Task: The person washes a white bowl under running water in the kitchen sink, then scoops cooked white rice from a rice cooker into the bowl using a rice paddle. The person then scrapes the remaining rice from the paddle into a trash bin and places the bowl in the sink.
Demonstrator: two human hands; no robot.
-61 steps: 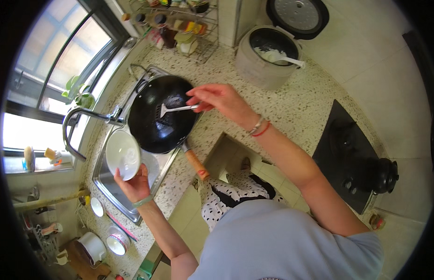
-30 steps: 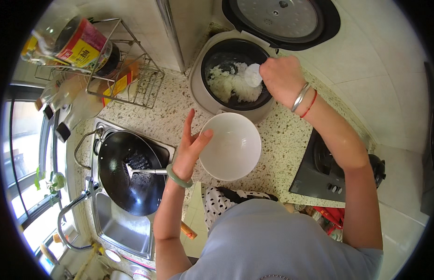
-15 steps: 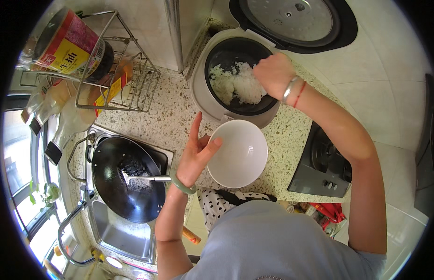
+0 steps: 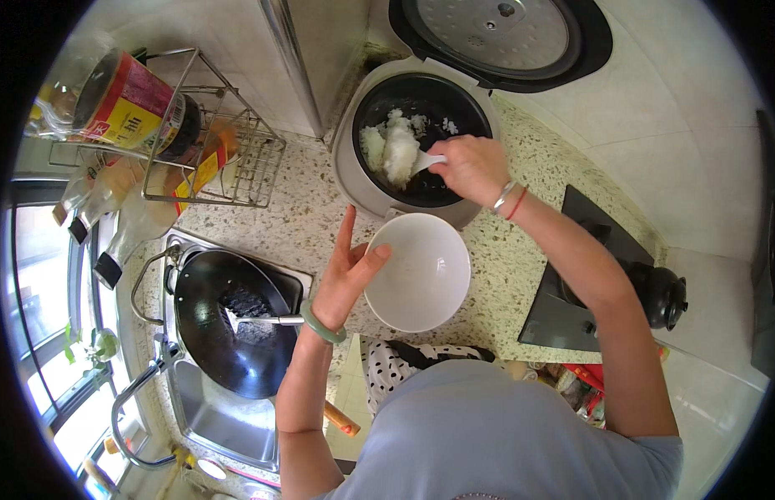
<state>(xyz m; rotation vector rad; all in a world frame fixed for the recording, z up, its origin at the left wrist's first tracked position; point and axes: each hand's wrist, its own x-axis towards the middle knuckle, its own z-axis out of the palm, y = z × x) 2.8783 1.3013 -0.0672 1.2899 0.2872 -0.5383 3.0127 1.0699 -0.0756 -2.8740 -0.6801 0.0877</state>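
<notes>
- A white rice paddle [image 4: 426, 160] is gripped near its handle by the right hand [image 4: 475, 167], the fingers curled closed around it.
- Cooked rice [image 4: 399, 148] is gathered on and around the blade, inside the black inner pot [image 4: 450, 100] of the rice cooker [image 4: 346, 171], whose lid [image 4: 550, 37] is raised.
- A white bowl [image 4: 418, 275] is held just in front of the cooker by the left hand [image 4: 346, 275]: the thumb is laid over the rim, the index finger is stretched out away from it.
- Rice could be dropped on the counter [image 4: 308, 175] if the paddle were tilted or overloaded before the bowl was reached.
- The bowl could be tipped if its rim were knocked by the paddle, since it appears to be gripped on one side only.
- The left hand's remaining fingers are mostly hidden by the bowl; whether its base is touched by the counter cannot be told.
- The paddle's blade is largely covered by rice, and its handle end is concealed in the fist.
</notes>
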